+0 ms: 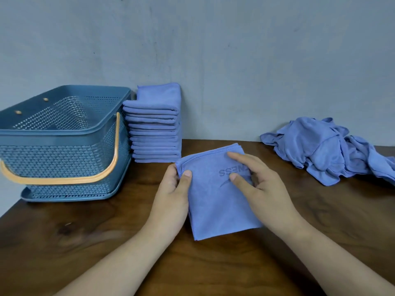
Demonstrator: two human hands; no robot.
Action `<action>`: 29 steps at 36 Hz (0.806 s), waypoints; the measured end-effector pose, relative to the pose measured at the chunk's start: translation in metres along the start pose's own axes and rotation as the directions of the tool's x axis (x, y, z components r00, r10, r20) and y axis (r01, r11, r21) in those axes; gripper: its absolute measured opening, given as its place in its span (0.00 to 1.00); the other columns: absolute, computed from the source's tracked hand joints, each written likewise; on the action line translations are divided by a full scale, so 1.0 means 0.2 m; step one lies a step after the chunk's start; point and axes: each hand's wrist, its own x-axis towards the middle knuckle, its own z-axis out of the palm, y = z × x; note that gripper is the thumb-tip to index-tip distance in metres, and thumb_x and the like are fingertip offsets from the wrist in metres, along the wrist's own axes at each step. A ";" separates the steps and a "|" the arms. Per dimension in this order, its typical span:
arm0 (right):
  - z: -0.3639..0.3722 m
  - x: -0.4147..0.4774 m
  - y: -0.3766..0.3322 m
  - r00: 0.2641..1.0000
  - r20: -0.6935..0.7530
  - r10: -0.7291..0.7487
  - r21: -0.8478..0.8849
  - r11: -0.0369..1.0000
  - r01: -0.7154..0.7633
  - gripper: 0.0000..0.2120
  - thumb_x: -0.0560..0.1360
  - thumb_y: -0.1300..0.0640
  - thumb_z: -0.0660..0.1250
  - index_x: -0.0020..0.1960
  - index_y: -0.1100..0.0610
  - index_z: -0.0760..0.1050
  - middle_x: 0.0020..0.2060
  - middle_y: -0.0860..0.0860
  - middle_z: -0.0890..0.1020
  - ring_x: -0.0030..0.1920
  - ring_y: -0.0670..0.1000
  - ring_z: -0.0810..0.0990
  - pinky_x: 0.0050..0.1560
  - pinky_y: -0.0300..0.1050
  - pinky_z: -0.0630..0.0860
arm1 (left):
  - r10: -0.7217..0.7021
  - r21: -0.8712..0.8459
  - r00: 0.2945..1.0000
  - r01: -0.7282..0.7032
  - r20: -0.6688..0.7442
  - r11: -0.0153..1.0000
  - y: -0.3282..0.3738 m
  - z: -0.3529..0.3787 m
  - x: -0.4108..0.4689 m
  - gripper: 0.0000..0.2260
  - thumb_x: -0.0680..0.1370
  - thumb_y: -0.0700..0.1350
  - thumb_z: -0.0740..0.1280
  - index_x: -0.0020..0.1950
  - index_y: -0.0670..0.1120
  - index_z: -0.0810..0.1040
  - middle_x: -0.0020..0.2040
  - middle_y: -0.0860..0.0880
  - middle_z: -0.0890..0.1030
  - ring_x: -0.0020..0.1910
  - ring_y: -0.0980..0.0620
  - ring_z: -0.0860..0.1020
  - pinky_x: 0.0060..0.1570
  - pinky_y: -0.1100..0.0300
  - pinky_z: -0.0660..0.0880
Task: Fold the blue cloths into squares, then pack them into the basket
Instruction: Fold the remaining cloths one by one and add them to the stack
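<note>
Folded blue cloth (215, 201) lay flat mid-worktop (85, 236), roughly square, printed logo facing up. Left hand (173, 197) pinched the cloth's left edge, thumb on top, fingers underneath. Right hand (259, 189) rested on the cloth's right side, with index finger and thumb pressed down around the logo. Couldn't tell whether its other fingers gripped the right edge, since the hand hid it. Basket (64, 133) stood at the left of the worktop, orange handle (64, 180) swung down over its front wall. Stack of folded cloths (155, 133) stood just right of the basket, against the wall. Pile of unfolded cloths (329, 150) sat crumpled at far right, well apart from the hands.
</note>
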 end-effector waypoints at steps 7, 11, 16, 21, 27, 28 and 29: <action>0.06 0.14 -0.18 0.990 0.053 -0.132 -0.100 0.985 0.137 0.22 0.81 0.66 0.70 0.71 0.47 0.79 0.66 0.38 0.77 0.70 0.42 0.75 0.66 0.30 0.68 | 0.123 0.001 0.982 -0.124 -0.141 0.992 0.04 -0.08 0.07 0.08 0.88 0.43 0.61 0.61 0.50 0.79 0.56 0.53 0.85 0.58 0.56 0.82 0.56 0.59 0.76; 0.09 0.25 -0.31 0.966 0.126 -0.226 -0.179 0.953 0.246 0.21 0.82 0.65 0.69 0.71 0.47 0.79 0.67 0.39 0.75 0.72 0.43 0.74 0.69 0.31 0.66 | 0.148 -0.139 0.972 -0.175 -0.182 0.975 0.08 -0.16 0.09 0.09 0.87 0.41 0.62 0.66 0.47 0.76 0.59 0.48 0.84 0.59 0.51 0.82 0.53 0.52 0.78; 0.11 0.44 -0.53 0.910 0.237 -0.339 -0.222 0.893 0.391 0.23 0.81 0.67 0.68 0.70 0.47 0.80 0.67 0.43 0.76 0.70 0.46 0.76 0.68 0.34 0.70 | 0.218 -0.148 0.931 -0.270 -0.294 0.951 0.14 -0.25 0.13 0.17 0.83 0.48 0.61 0.71 0.46 0.73 0.55 0.45 0.83 0.51 0.46 0.83 0.50 0.44 0.83; 0.17 0.65 -0.72 0.885 0.239 -0.399 -0.164 0.882 0.442 0.21 0.80 0.68 0.70 0.70 0.51 0.80 0.64 0.46 0.78 0.67 0.45 0.78 0.65 0.34 0.70 | 0.217 -0.102 0.903 -0.272 -0.370 0.957 0.11 -0.31 0.16 0.16 0.84 0.50 0.60 0.70 0.48 0.73 0.56 0.44 0.83 0.50 0.41 0.82 0.45 0.44 0.83; 0.27 1.00 -0.88 0.942 0.130 -0.310 0.054 0.951 0.306 0.21 0.80 0.66 0.71 0.69 0.49 0.81 0.64 0.47 0.83 0.61 0.48 0.83 0.64 0.44 0.79 | 0.141 -0.080 0.919 -0.183 -0.369 0.980 0.07 -0.30 0.20 0.08 0.85 0.52 0.62 0.61 0.55 0.78 0.57 0.49 0.82 0.47 0.45 0.83 0.42 0.47 0.82; 0.30 1.07 -0.88 0.960 0.101 -0.263 0.138 0.959 0.248 0.21 0.80 0.67 0.71 0.68 0.48 0.81 0.62 0.47 0.85 0.59 0.50 0.85 0.62 0.46 0.81 | 0.138 -0.073 0.922 -0.175 -0.362 0.982 0.06 -0.30 0.21 0.08 0.86 0.52 0.62 0.62 0.55 0.78 0.55 0.49 0.83 0.47 0.46 0.83 0.41 0.47 0.82; 0.33 1.13 -0.88 0.975 0.074 -0.209 0.216 0.958 0.189 0.21 0.80 0.67 0.70 0.67 0.48 0.82 0.60 0.47 0.85 0.57 0.49 0.86 0.60 0.46 0.82 | 0.136 -0.060 0.927 -0.167 -0.349 0.984 0.05 -0.30 0.21 0.08 0.88 0.51 0.61 0.64 0.55 0.77 0.53 0.50 0.83 0.47 0.46 0.83 0.41 0.47 0.82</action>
